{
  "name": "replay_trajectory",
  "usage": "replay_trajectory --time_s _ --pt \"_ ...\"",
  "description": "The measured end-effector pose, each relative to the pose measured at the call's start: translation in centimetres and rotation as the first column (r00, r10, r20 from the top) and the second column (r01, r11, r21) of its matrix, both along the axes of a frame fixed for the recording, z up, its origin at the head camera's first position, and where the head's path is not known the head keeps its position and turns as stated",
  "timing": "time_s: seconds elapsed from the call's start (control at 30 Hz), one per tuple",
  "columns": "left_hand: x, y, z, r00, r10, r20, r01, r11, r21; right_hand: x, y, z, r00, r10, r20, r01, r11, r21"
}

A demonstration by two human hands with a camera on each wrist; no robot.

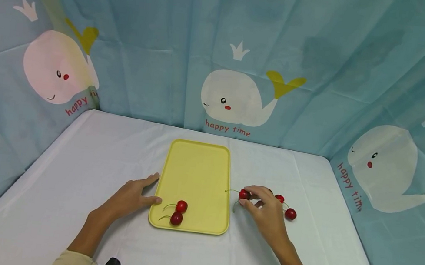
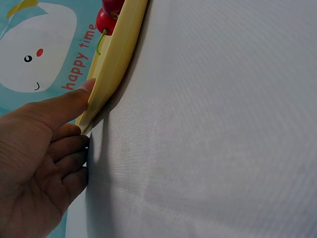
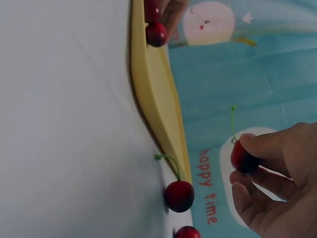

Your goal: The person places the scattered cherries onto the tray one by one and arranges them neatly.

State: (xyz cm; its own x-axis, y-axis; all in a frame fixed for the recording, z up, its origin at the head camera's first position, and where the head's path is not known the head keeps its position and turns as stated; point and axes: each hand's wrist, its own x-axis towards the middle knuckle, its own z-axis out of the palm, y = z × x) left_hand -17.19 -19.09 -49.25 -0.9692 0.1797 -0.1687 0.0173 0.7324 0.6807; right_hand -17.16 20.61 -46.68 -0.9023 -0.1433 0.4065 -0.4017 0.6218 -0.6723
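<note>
A red cherry [image 1: 244, 194] with a green stem is pinched between the thumb and fingertips of my right hand [image 1: 267, 215], beside the tray's right edge. In the right wrist view this cherry [image 3: 242, 158] is held above the table, its stem pointing up. Another cherry [image 3: 179, 196] lies on the cloth below, mostly hidden by the hand in the head view. My left hand [image 1: 130, 197] holds the left edge of a yellow tray [image 1: 198, 170], its thumb over the rim and fingers against the outer side. Two cherries, one bright red [image 1: 181, 206] and one darker [image 1: 176, 219], rest in the tray's near left corner.
Right of my right hand, more cherries lie on the white tablecloth [image 1: 313, 249], among them a red cherry [image 1: 279, 198] and a dark cherry [image 1: 290, 214]. A blue curtain [image 1: 158, 56] with printed whales hangs around the table's back and sides.
</note>
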Motion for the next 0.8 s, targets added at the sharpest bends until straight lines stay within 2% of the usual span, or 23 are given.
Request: replay_trajectory --time_s 0.57,0.8 --pt "0.1 -0.1 0.1 1.000 -0.002 -0.009 0.002 1.000 0.006 -0.2 -2.9 -0.4 0.997 0.071 0.038 -0.070 0.997 -0.015" --pt "-0.1 -0.1 0.0 1.000 -0.003 -0.019 0.003 1.000 0.016 -0.1 -4.1 -0.4 0.993 0.073 0.093 -0.073 0.997 -0.008"
